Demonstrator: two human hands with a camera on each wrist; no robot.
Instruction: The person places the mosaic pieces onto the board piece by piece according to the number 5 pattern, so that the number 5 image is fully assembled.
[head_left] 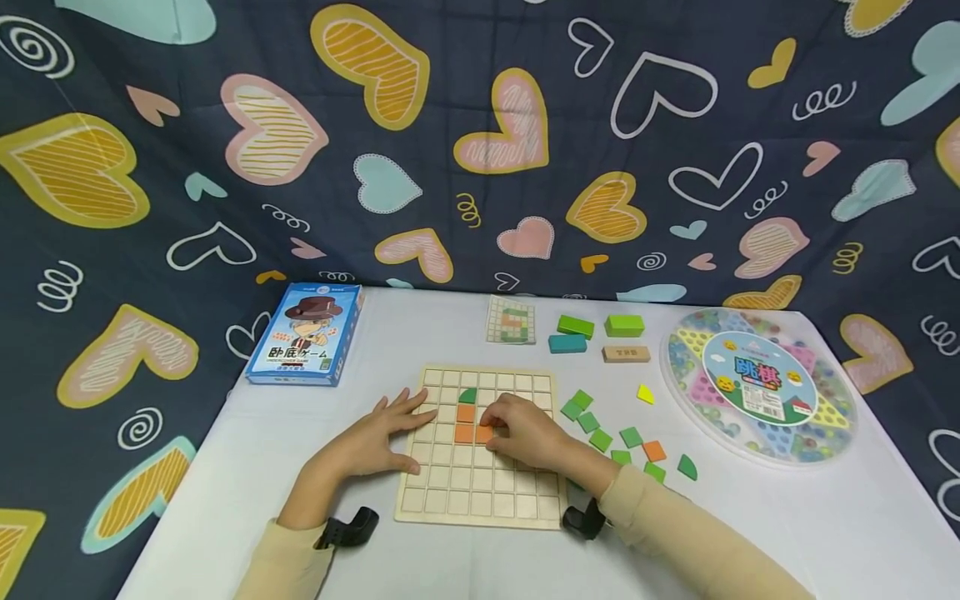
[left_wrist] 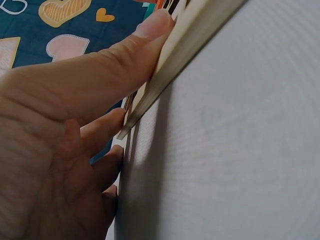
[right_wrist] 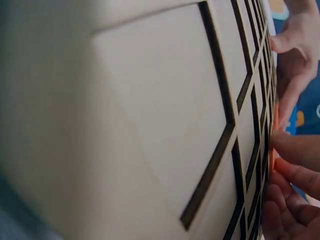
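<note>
On the table lies a square wooden grid board (head_left: 480,504). A green quarter-round tile (head_left: 468,397) sits in it, with orange square tiles (head_left: 465,413) in the cells below. My right hand (head_left: 528,433) pinches another orange square tile (head_left: 483,434) between thumb and fingers, beside the lower orange one; in the right wrist view its fingertips are right at the grid. My left hand (head_left: 367,442) spreads its fingers along the board's left side. The left wrist view shows its thumb (left_wrist: 155,30) on the board's edge (left_wrist: 175,65).
Loose green tiles (head_left: 600,440), an orange tile (head_left: 654,451) and a yellow triangle (head_left: 646,394) lie to the right. Behind the board are a pattern card (head_left: 511,320) and several blocks (head_left: 567,343). A blue game box (head_left: 303,335) stands left, a round marble game (head_left: 761,383) right.
</note>
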